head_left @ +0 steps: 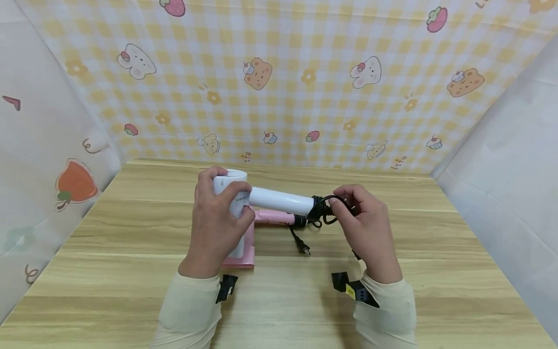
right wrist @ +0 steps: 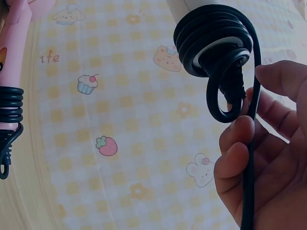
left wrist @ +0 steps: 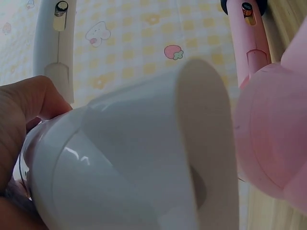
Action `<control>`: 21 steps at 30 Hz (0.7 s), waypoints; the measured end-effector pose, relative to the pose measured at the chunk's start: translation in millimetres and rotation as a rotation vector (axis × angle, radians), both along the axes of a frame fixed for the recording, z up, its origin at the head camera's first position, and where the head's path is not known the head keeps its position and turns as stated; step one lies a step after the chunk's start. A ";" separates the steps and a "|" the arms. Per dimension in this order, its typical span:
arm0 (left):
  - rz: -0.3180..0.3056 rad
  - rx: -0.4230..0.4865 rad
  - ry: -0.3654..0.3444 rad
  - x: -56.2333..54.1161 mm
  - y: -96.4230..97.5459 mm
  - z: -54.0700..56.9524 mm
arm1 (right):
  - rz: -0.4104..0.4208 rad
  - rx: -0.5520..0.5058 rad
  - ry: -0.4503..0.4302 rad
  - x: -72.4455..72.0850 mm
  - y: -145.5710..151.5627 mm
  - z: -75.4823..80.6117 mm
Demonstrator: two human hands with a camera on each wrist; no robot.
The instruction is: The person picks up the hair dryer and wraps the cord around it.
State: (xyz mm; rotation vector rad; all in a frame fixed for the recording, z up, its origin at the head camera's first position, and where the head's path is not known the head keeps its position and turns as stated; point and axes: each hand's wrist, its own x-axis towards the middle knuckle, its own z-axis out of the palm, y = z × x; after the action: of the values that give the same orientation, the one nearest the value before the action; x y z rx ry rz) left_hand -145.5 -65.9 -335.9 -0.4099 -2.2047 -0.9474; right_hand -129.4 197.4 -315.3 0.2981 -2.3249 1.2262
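My left hand (head_left: 213, 220) grips the barrel of a white hair dryer (head_left: 281, 199), which is held up over the table with its handle pointing right. In the left wrist view its wide white nozzle (left wrist: 129, 148) fills the middle. A black cord (head_left: 320, 208) is wound in several turns round the handle's end. Between the thumb and fingers of my right hand (head_left: 368, 228) a length of this cord is pinched; the right wrist view shows the cord (right wrist: 248, 182) running down across the fingers. Behind and below lies a pink hair dryer (head_left: 274, 216), partly hidden by the white one.
The pink dryer's cord is wound on its handle, and its black plug (head_left: 302, 245) lies on the wooden table (head_left: 436, 271). A yellow checked cloth (head_left: 287, 116) hangs along the back edge, with pale cloth (head_left: 48, 126) at the sides. Black straps (head_left: 364, 293) circle both wrists.
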 end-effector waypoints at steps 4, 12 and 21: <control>-0.011 0.001 0.011 0.5 -0.5 0.9 | -0.021 -0.023 -0.016 -0.3 0.5 0.0; -0.055 -0.002 -0.010 2.5 -0.4 3.2 | -0.017 -0.041 -0.041 -1.9 3.4 -2.3; -0.097 0.008 -0.012 4.6 -2.8 5.2 | 0.038 -0.044 -0.098 -6.0 8.2 -6.6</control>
State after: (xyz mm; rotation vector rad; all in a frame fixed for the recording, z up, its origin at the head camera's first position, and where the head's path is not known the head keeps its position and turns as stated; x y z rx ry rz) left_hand -140.9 -68.7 -330.7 -0.5133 -2.2077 -1.0120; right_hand -135.4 205.6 -321.9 0.2744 -2.3811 1.3361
